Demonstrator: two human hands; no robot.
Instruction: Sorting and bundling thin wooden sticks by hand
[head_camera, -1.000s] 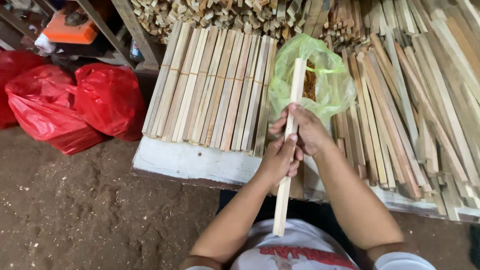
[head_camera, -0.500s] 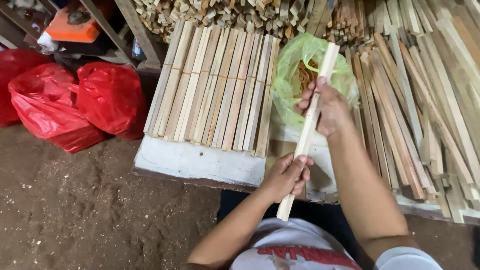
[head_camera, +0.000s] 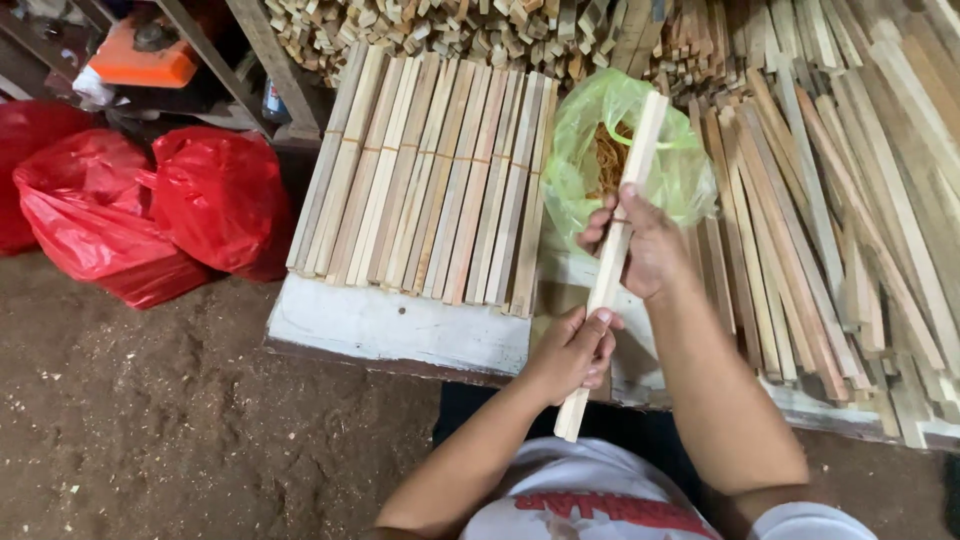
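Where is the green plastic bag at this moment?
In the head view, the green plastic bag lies on the bench right of centre, between the bundled sticks and the loose slats, just beyond the right hand.

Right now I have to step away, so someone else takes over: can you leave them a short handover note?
Left hand: shut on the lower part of the pale wooden slat, grip near its bottom end.
Right hand: shut on the slat's middle.
Slat tilts up over the green plastic bag of rubber bands.
Done: one tied row of slats lies on the white board.
Left: loose slats piled on the right.
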